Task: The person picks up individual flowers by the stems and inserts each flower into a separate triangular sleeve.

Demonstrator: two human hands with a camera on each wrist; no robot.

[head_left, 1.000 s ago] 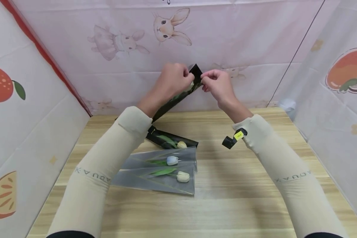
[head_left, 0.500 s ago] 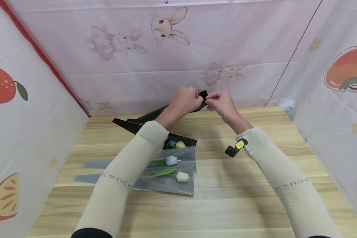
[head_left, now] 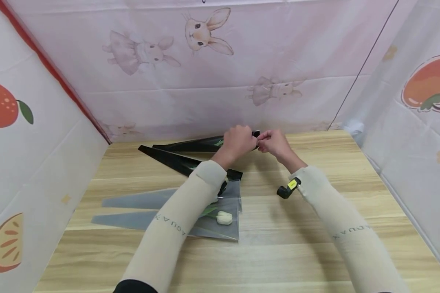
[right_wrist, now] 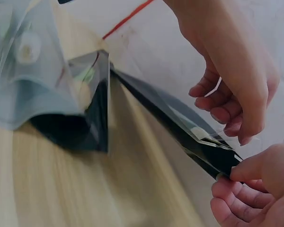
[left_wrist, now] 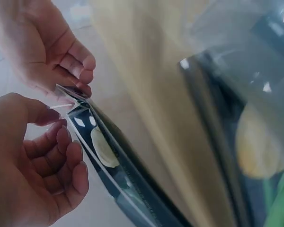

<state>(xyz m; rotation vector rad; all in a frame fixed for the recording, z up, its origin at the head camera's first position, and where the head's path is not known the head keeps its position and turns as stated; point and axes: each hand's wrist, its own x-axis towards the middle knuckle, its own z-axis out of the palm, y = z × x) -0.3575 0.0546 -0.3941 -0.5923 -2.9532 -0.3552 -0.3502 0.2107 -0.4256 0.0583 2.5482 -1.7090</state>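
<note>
A long black flower sleeve with a clear front lies along the table's back edge. Inside it, a pale tulip shows in the left wrist view. My left hand is at the sleeve's wide right end, thumb and finger pinching a thin clear edge of its film. Across from it, my right hand pinches the corner of the same end between thumb and fingers. Both hands' fingertips are close together at the sleeve's mouth. The left hand hides part of the sleeve in the head view.
Nearer me lies a second black sleeve with a yellowish tulip. Two grey translucent sleeves overlap in front, one showing a white tulip; my left forearm covers part of them. A printed cloth wall stands behind the wooden table.
Both hands have come down and slightly right with the black sleeve. It was raised and slanting against the back wall; now it lies low along the table's back edge.
</note>
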